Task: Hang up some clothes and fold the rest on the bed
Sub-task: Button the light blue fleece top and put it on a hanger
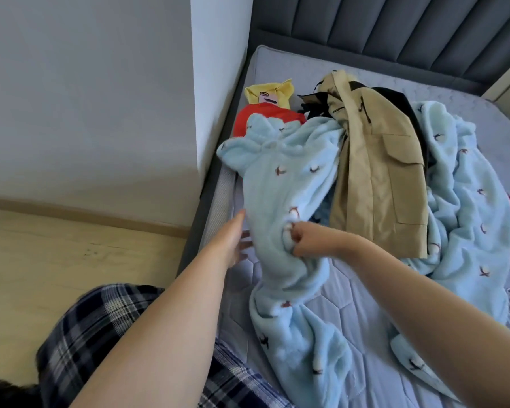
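While the right hand [302,240] pinches a fold of the light blue fleece garment [286,184], its fingers [292,235] curled closed around the fabric, the left hand [233,240] reaches to the garment's left edge with fingers [242,219] straight and open; whether they touch the fleece or lie just beside it cannot be told. The garment, dotted with small dark embroidered motifs, lies spread along the left part of the bed [351,295], running from the near edge up toward the wall-side corner. A tan coat [377,172] lies over its right part, with more blue fleece bunched beyond the coat to the right. A black garment [315,107] shows at the coat's upper end. Behind the fleece, near the corner, a red garment [262,113] lies partly under it, and a yellow garment [274,92] lies just beyond the red one. A padded grey headboard [395,28] closes the far side of the bed.
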`<state>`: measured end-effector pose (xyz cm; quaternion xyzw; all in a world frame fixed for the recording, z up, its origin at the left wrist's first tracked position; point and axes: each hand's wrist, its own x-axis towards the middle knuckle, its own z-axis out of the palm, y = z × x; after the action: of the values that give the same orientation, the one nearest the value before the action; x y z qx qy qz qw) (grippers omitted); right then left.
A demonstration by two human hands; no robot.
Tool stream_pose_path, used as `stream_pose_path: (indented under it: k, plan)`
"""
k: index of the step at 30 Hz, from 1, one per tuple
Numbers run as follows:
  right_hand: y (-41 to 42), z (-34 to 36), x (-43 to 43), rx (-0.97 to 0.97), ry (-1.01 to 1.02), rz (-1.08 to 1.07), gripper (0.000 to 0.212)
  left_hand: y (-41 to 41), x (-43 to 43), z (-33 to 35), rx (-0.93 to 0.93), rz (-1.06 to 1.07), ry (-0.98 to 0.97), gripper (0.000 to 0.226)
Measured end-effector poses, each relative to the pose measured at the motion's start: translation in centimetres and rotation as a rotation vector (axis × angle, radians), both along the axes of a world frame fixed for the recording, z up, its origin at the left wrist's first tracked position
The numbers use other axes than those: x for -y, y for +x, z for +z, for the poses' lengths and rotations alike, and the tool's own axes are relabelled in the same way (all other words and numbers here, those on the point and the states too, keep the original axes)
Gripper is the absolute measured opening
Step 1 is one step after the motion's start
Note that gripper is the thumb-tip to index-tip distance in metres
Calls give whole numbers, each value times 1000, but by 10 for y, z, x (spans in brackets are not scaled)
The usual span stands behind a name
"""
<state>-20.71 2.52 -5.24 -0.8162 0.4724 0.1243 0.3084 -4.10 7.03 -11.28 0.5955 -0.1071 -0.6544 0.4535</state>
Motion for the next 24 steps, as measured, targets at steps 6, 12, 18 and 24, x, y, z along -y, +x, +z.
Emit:
stream_pose_path:
  k: [6,12,18,24]
  plan:
    - [-22,0,-17,-9,341,155,15,-8,1,1,46,12,-172,30]
    - [-23,-13,21,813,657,-1080,22,2,-10,11,67,-48,-144,21]
    - [-7,-5,32,916,217,-987,31,-2,-17,13,117,-260,-17,20]
    - [-9,-17,-9,470,349,-513,29,16,-2,-6,377,4,-19,47]
